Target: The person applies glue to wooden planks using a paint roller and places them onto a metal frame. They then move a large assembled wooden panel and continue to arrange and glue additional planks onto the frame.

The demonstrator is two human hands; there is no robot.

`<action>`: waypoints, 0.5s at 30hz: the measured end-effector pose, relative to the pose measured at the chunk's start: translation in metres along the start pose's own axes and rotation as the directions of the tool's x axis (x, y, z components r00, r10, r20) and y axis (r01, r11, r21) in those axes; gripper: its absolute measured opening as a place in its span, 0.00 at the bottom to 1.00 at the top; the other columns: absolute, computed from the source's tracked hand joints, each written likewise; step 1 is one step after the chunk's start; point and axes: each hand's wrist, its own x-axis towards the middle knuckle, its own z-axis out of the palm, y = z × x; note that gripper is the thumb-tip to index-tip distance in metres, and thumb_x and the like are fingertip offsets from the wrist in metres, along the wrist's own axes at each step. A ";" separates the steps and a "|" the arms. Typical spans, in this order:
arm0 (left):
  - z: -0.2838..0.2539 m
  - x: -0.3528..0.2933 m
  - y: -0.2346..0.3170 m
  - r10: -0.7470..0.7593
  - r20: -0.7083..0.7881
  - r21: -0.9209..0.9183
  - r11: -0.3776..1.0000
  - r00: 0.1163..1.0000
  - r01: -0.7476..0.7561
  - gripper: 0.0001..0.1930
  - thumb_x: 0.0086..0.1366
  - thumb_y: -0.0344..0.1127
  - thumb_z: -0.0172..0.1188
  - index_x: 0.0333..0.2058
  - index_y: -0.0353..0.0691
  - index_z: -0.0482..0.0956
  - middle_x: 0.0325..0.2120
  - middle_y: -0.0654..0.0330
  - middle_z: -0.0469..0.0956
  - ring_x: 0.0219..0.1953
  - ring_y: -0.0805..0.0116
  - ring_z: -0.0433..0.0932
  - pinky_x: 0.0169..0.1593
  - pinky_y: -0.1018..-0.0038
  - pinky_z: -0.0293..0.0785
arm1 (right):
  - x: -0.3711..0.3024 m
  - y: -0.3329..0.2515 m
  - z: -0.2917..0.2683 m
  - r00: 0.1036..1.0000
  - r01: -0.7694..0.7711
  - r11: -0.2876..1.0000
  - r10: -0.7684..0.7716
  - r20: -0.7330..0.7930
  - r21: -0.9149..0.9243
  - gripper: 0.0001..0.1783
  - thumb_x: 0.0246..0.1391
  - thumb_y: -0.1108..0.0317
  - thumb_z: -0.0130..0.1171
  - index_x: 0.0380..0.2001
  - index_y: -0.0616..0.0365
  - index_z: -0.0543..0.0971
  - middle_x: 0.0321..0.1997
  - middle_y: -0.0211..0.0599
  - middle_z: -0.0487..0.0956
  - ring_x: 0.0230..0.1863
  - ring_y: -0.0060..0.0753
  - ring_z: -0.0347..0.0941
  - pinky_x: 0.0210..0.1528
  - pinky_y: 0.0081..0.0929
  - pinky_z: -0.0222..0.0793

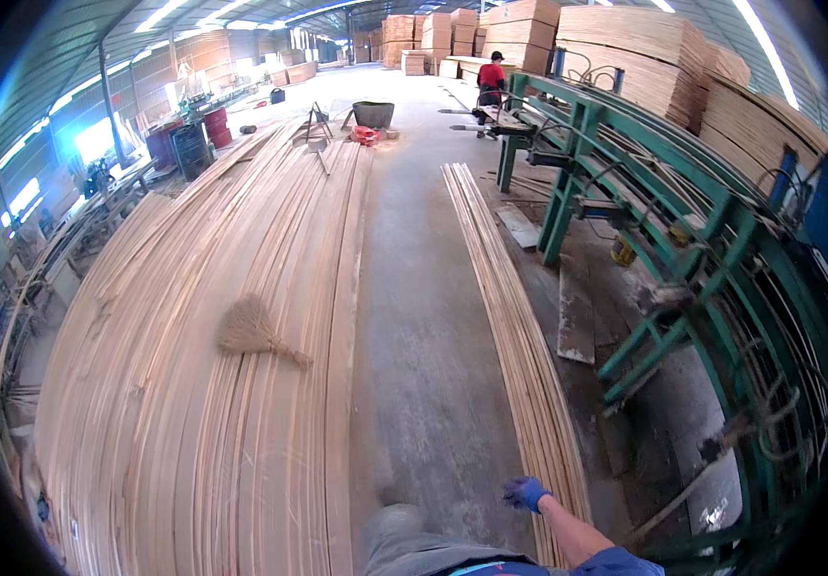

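My right hand (527, 493), in a blue glove with darker fingertips, is low in the view, right of the middle. Its fingers look apart, and nothing shows in them. Right by it runs a narrow bundle of long wooden strips (502, 288) on the floor; I cannot tell whether the hand touches them. To the left spreads a wide layer of long pale wooden boards (174, 384), with a straw hand broom (251, 328) lying on top. My left hand is out of view.
A green metal frame machine (577, 144) with hoses lines the right side. A concrete aisle (414, 288) runs ahead between the boards and strips. Farther off are a dark tub (373, 115), a person in red (491, 82) and tall wood stacks (625, 58).
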 end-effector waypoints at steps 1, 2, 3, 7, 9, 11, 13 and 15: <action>0.006 0.021 0.035 -0.016 -0.005 0.036 0.999 1.000 0.016 0.15 0.69 0.45 0.49 0.40 0.41 0.79 0.36 0.53 0.82 0.36 0.56 0.82 0.40 0.58 0.78 | 0.042 -0.047 -0.003 1.000 0.012 1.000 -0.012 -0.022 0.006 0.10 0.58 0.60 0.60 0.36 0.54 0.82 0.37 0.40 0.83 0.32 0.36 0.81 0.30 0.34 0.76; 0.005 0.039 0.066 -0.038 -0.020 0.065 0.997 0.999 0.039 0.16 0.69 0.45 0.49 0.40 0.41 0.80 0.36 0.53 0.82 0.36 0.56 0.82 0.40 0.57 0.78 | 0.083 -0.085 0.000 0.999 0.012 1.000 -0.012 -0.036 0.016 0.10 0.57 0.60 0.60 0.36 0.54 0.82 0.36 0.40 0.84 0.32 0.35 0.81 0.30 0.33 0.76; 0.008 0.064 0.105 -0.049 -0.027 0.081 0.995 0.998 0.051 0.16 0.69 0.46 0.48 0.40 0.42 0.80 0.37 0.53 0.82 0.37 0.56 0.82 0.41 0.57 0.77 | 0.122 -0.122 0.002 0.999 0.013 1.000 -0.012 -0.053 0.028 0.10 0.57 0.59 0.61 0.36 0.54 0.82 0.36 0.40 0.84 0.32 0.34 0.81 0.30 0.32 0.76; 0.000 0.176 0.305 -0.050 -0.030 0.064 0.997 0.998 0.052 0.18 0.69 0.47 0.46 0.41 0.42 0.80 0.38 0.54 0.82 0.39 0.55 0.81 0.44 0.53 0.76 | 0.231 -0.176 -0.005 0.995 -0.028 0.713 0.088 0.049 -0.701 0.15 0.59 0.54 0.55 0.37 0.53 0.82 0.34 0.39 0.84 0.30 0.39 0.80 0.34 0.38 0.76; 0.002 0.250 0.434 0.002 0.099 -0.170 0.985 0.995 0.015 0.19 0.69 0.48 0.46 0.42 0.43 0.81 0.38 0.55 0.82 0.40 0.55 0.81 0.46 0.52 0.76 | 0.279 -0.130 -0.045 0.991 0.132 0.239 -0.002 0.135 -0.962 0.21 0.58 0.48 0.53 0.40 0.51 0.82 0.42 0.40 0.82 0.40 0.42 0.79 0.44 0.39 0.73; -0.041 0.327 0.585 0.262 0.195 -0.492 0.860 0.945 -0.137 0.18 0.69 0.47 0.46 0.41 0.42 0.80 0.35 0.56 0.83 0.36 0.57 0.81 0.41 0.57 0.77 | 0.323 -0.191 -0.028 0.981 -0.057 0.476 0.190 0.040 -0.878 0.25 0.57 0.43 0.50 0.44 0.50 0.82 0.48 0.42 0.81 0.47 0.45 0.78 0.51 0.38 0.72; -0.017 0.353 0.798 0.458 0.115 -0.357 0.847 0.882 -0.394 0.12 0.69 0.41 0.50 0.41 0.42 0.79 0.33 0.55 0.83 0.33 0.59 0.82 0.34 0.63 0.78 | 0.366 -0.263 -0.036 0.946 -0.255 0.540 0.312 -0.090 -0.802 0.23 0.58 0.47 0.51 0.44 0.51 0.81 0.46 0.41 0.82 0.45 0.44 0.79 0.48 0.38 0.72; 0.027 0.320 0.986 0.530 0.025 -0.136 0.842 0.847 -0.523 0.18 0.69 0.48 0.39 0.45 0.49 0.76 0.50 0.51 0.77 0.47 0.52 0.78 0.46 0.51 0.76 | 0.427 -0.340 -0.047 0.942 -0.274 0.503 0.313 -0.123 -0.820 0.21 0.58 0.50 0.51 0.44 0.53 0.81 0.44 0.41 0.82 0.43 0.43 0.79 0.45 0.39 0.73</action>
